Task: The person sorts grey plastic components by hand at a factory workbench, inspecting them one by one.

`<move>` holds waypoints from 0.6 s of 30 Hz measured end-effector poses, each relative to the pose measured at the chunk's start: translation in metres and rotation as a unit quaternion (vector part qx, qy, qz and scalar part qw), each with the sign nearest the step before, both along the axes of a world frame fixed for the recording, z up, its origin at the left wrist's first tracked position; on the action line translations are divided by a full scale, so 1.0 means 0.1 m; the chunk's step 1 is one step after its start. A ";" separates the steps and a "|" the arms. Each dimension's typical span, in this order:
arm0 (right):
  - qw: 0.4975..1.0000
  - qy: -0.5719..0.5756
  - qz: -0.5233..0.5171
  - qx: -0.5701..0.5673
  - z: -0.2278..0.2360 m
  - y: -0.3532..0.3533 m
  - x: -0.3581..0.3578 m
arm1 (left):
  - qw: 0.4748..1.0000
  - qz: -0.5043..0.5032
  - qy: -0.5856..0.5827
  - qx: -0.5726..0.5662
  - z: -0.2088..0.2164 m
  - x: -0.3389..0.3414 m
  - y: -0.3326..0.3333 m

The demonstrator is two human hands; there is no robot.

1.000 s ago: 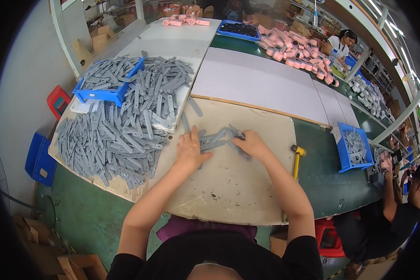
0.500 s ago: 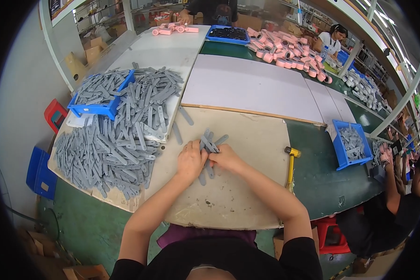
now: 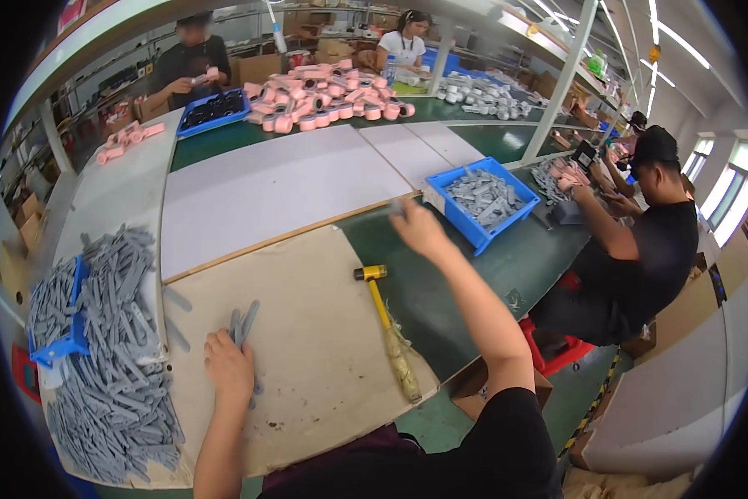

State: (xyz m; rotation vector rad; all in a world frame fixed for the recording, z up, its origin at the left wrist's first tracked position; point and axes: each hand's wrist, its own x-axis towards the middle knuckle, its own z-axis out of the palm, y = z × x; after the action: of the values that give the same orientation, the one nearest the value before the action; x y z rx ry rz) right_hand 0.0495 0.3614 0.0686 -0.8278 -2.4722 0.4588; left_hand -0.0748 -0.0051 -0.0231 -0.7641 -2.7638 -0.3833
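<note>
My left hand [image 3: 228, 366] is closed around a few flat grey plastic strips [image 3: 242, 323] on the beige work mat [image 3: 307, 333]; their rounded ends stick out past the fingers. My right hand [image 3: 422, 230] is raised at the mat's far right edge, left of a blue bin [image 3: 467, 220] of small grey parts [image 3: 483, 198]. Its fingers are pinched on a small grey piece, blurred by motion. To my left lies a large heap of loose grey strips [image 3: 112, 407], with another blue bin [image 3: 76, 337] of strips among them.
A yellow-headed hammer [image 3: 374, 287] lies near the mat's right edge. Beyond are white boards [image 3: 282, 195], a pile of pink parts [image 3: 315, 96] and a blue tray of black parts [image 3: 213, 110]. A co-worker in black [image 3: 631, 241] sits at the right; others work farther back.
My hands were together over the strips; the right has moved away toward the right-hand bin with a grey piece. The left stays at the strips. The view has turned right.
</note>
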 end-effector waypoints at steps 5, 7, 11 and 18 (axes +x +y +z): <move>0.978 -0.001 -0.196 0.066 0.09 1.32 0.62 | 0.999 -0.026 0.010 0.037 -0.11 -0.04 0.05; 0.954 -0.067 -0.282 0.072 0.12 1.63 0.75 | 0.998 -0.041 0.005 0.052 -0.10 -0.06 0.06; 0.935 -0.110 -0.338 -0.013 0.06 1.81 0.70 | 0.997 -0.034 -0.017 0.064 -0.13 -0.11 -0.07; 0.936 -0.172 -0.308 0.002 -0.03 1.88 0.55 | 0.993 -0.087 0.001 0.073 -0.20 -0.18 -0.18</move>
State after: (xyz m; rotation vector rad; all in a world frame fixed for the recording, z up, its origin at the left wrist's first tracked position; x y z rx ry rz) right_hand 0.1041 0.5495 0.0653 -1.7212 -2.3201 0.0815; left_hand -0.0930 -0.0229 -0.0431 -0.9705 -2.6394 -0.6114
